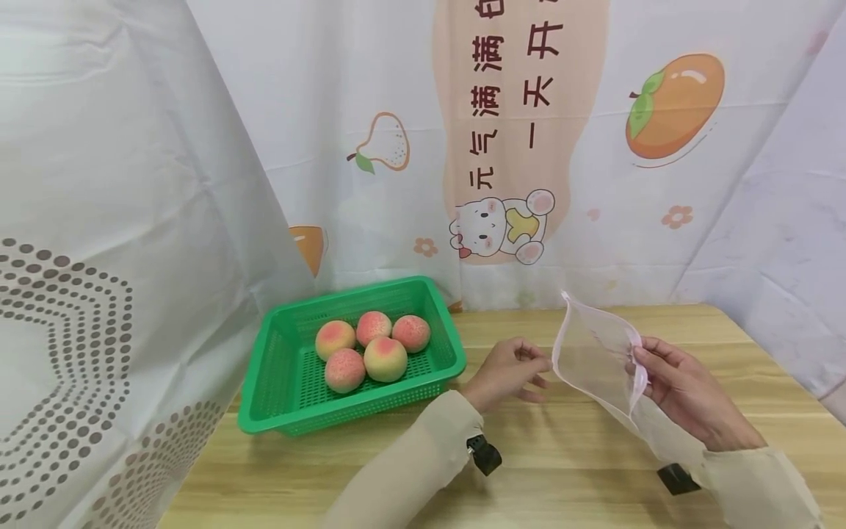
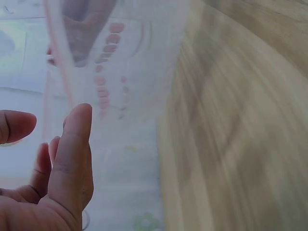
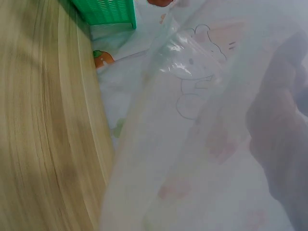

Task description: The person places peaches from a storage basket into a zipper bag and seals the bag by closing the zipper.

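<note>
A see-through plastic bag (image 1: 598, 353) with a pink rim hangs above the table, its mouth spread apart. My right hand (image 1: 694, 389) pinches the bag's right rim between thumb and fingers. In the right wrist view, the film of the bag (image 3: 159, 144) covers much of the picture and that hand (image 3: 284, 125) shows dimly through it. Just left of the opposite rim is my left hand (image 1: 509, 373), fingers loosely bent, holding nothing. The left wrist view shows its thumb and forefinger (image 2: 74, 154) apart, close to the bag (image 2: 130, 67).
Left of my left hand, a green plastic basket (image 1: 317, 419) holds several pink-and-yellow peaches (image 1: 386, 359). Both rest on a wood-grain table (image 1: 548, 470). A printed white curtain (image 1: 396, 220) hangs behind the table, and another hanging sheet (image 1: 132, 184) borders its left side.
</note>
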{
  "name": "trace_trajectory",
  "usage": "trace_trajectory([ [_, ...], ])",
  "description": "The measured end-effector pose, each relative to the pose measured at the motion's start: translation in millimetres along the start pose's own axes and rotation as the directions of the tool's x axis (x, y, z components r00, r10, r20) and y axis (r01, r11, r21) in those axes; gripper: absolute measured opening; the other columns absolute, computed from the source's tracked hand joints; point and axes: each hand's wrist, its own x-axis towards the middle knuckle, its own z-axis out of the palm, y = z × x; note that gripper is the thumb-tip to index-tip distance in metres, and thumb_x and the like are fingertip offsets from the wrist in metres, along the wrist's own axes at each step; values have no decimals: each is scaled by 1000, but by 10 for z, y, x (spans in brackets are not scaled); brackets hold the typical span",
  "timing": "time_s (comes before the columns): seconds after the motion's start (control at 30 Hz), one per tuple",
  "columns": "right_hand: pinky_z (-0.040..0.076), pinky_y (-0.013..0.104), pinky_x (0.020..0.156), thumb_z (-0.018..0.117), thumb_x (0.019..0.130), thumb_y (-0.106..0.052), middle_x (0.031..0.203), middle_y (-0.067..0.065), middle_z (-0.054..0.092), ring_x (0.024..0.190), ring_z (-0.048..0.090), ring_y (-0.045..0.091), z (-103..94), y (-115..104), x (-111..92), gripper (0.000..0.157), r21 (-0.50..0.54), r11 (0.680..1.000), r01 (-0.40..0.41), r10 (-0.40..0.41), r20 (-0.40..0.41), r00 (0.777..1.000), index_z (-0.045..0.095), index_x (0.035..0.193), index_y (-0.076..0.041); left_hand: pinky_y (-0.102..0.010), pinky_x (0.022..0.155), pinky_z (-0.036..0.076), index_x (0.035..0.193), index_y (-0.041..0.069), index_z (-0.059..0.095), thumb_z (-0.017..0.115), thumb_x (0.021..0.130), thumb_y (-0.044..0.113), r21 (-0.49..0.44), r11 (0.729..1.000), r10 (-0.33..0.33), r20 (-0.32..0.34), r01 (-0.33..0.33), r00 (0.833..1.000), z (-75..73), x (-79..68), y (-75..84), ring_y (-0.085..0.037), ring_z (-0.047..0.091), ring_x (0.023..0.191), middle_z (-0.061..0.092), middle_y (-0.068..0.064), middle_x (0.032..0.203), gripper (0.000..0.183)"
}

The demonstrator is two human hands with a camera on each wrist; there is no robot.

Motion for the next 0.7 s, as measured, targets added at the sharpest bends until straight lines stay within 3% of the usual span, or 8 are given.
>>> trace_trajectory([
  [0.33,55,24,82,29,106,7,106,5,67,94,67,13,-64,-7,-59,37,5,1000,-4,4,-4,1000,64,116,-2,-36,63,61,105,4,61,68,95,13,51,998,40,3,-40,999,-254,-102,164,-16,68,76,62,-7,94,15],
  [0.7,55,24,81,28,106,8,107,6,67,95,67,14,-120,-18,-109,39,21,1000,-6,6,-5,1000,64,117,-2,-40,72,61,109,1,59,66,97,15,45,998,52,-38,-50,998,-663,-244,428,-27,69,90,62,-12,104,19],
])
